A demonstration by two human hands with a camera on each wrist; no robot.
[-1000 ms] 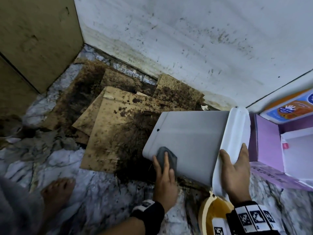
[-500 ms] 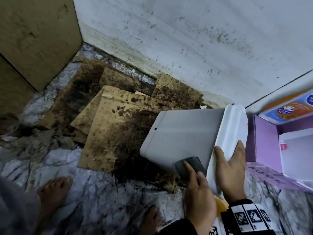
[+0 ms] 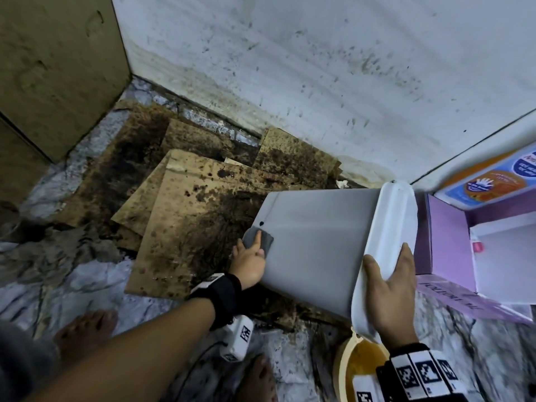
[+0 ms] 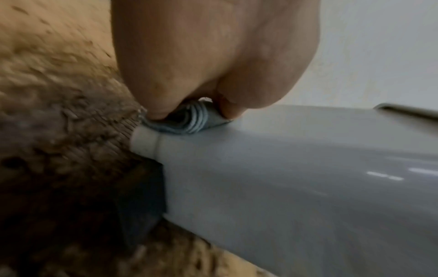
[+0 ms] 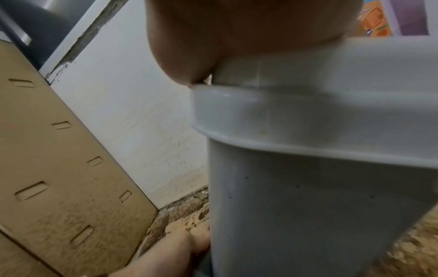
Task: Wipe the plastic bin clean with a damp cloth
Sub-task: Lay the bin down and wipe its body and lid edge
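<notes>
A grey plastic bin (image 3: pixel 313 245) lies tilted on its side over stained cardboard, base to the left and white rim (image 3: pixel 394 216) to the right. My left hand (image 3: pixel 249 262) presses a folded grey cloth (image 3: pixel 252 239) against the bin's base corner. In the left wrist view, thumb and fingers pinch the cloth (image 4: pixel 189 120) on the bin's edge (image 4: pixel 284 178). My right hand (image 3: pixel 388 294) grips the white rim at its near end, thumb on one side and fingers over the other. The right wrist view shows the rim (image 5: pixel 308 116) and the grey wall (image 5: pixel 308 206) up close.
Dirty cardboard sheets (image 3: pixel 188 216) cover the marble floor by the spattered wall. A yellow bowl (image 3: pixel 356 369) sits under my right wrist. A purple box (image 3: pixel 446 236) stands right of the bin, a brown panel (image 3: pixel 58 68) at the far left. Bare feet (image 3: pixel 87 329) are near.
My left hand has swept the cloth from beside the white rim back along the bin's side to its base corner. The right hand keeps its hold on the rim.
</notes>
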